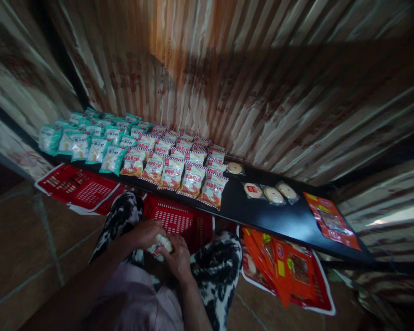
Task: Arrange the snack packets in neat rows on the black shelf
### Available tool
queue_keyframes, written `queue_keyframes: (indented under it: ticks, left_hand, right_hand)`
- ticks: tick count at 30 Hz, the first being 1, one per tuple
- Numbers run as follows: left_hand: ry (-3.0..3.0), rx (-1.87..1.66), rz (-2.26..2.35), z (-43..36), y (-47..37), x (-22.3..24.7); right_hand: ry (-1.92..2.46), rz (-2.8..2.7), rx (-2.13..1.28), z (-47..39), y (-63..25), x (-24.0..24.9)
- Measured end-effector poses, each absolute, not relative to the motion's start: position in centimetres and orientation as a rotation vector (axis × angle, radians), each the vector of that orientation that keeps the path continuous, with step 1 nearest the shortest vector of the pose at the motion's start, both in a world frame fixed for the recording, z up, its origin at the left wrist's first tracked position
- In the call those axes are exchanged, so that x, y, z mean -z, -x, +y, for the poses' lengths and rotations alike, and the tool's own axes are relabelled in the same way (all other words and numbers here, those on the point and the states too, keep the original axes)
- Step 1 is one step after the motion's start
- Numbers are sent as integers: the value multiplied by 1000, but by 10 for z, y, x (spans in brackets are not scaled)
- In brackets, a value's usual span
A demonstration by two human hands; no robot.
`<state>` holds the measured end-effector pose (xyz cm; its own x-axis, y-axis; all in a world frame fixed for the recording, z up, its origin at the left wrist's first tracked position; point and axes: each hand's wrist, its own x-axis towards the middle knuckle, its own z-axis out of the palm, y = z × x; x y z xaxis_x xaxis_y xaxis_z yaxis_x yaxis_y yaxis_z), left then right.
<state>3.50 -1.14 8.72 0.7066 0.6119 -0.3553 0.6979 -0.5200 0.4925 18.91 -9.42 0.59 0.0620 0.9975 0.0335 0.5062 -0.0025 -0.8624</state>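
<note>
Between my knees, both hands hold a small, mostly white snack bag [160,247], its printing too blurred to read. My left hand [148,233] is closed on its upper left side. From the right, my right hand [177,256] grips it with the thumb across the front. Just beyond the hands is a red plastic basket [174,220]. On the black shelf above it stand rows of white-and-orange snack bags [171,174] with striped tops. To their left are rows of teal-and-white snack bags [80,146].
Several round wrapped crackers [273,195] and an orange packet [331,219] lie on the black shelf [241,202]. A red basket [326,294] of orange packets [293,266] sits below right, another red basket [77,186] below left. Corrugated sheeting [262,92] rises behind.
</note>
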Motion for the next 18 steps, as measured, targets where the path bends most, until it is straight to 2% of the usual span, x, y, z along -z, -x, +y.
queue_keyframes:
  ticks: [9, 18]
  left_hand:
    - [-2289, 148, 995, -8, -40, -89]
    - [-1895, -521, 1181, -5, -52, -66]
  right_hand:
    - [1655, -1469, -841, -95, -190, -6]
    - [1685, -958, -874, -90, -196, 5]
